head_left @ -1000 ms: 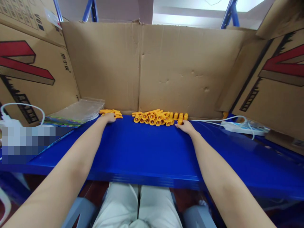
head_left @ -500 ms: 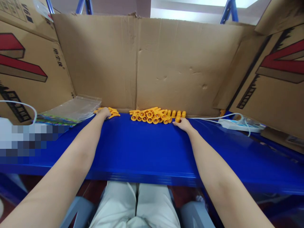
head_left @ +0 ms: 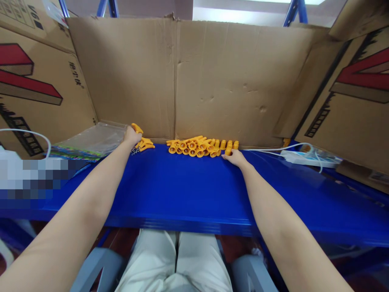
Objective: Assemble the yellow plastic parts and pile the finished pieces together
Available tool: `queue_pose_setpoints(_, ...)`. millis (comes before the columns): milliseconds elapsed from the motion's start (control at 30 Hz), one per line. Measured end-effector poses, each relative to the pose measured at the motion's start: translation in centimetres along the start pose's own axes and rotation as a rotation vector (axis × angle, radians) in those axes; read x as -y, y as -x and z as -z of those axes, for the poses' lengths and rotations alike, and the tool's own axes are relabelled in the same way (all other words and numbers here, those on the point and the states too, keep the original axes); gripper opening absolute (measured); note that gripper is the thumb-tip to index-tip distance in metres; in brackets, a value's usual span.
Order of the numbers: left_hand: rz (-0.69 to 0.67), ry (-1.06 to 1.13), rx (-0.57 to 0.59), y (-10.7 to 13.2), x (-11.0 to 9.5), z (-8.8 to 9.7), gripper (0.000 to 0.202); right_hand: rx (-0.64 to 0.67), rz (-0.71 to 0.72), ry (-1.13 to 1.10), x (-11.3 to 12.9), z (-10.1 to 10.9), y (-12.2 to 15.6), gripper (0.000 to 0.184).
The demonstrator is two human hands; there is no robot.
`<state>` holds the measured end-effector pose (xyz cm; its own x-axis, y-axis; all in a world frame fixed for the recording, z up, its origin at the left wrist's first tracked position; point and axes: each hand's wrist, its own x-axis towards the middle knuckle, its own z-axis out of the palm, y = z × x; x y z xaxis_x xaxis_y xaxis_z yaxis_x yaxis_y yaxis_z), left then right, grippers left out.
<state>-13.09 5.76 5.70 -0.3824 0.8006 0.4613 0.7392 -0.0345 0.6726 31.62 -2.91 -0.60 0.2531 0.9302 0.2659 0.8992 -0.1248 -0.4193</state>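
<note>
My left hand (head_left: 133, 136) is closed on an orange plastic piece (head_left: 137, 128), held up above a small pile. That pile of curved orange pieces (head_left: 146, 143), with small metal chain-like parts (head_left: 135, 150) beside them, lies just under the hand. At the right end of the row, my right hand (head_left: 237, 157) has its fingers closed around a short, stubby orange plastic piece (head_left: 228, 151). Between the hands lie stacked orange cone-shaped pieces (head_left: 192, 152), their round open ends facing me. Several other stubby orange pieces (head_left: 223, 144) stand beside them.
A blue table (head_left: 185, 186) carries everything, backed by a tall cardboard panel (head_left: 237, 81). Clear plastic bags (head_left: 97, 136) lie at left, near a white cable (head_left: 39, 136). A white power strip (head_left: 310, 159) sits at right. Cardboard boxes (head_left: 69, 103) flank both sides.
My left hand has risen from the pile with an orange piece in it, uncovering the metal parts below. My right hand stays in nearly the same place.
</note>
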Motion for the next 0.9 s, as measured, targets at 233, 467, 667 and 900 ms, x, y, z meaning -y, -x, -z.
queue_pose_setpoints(233, -0.088, 0.183, 0.058, 3.3, -4.5, 1.0, 0.021, 0.035, -0.038, 0.044, 0.4, 0.2, 0.3, 0.035)
queue_pose_setpoints(467, -0.042, 0.601, 0.154, 9.4, -7.4, 0.4, 0.034, 0.089, -0.101, 0.116, 1.7, 0.8, 0.9, 0.042)
queue_pose_setpoints(667, 0.117, 0.727, 0.404, 12.3, -7.5, -0.4, 0.026, 0.033, -0.143, 0.259, 4.5, 2.3, 1.7, 0.040)
queue_pose_setpoints(900, 0.297, 0.924, 0.678, 12.1, -6.9, -0.2, 0.015, -0.134, 0.098, 0.265, 8.2, 3.4, 2.2, 0.029)
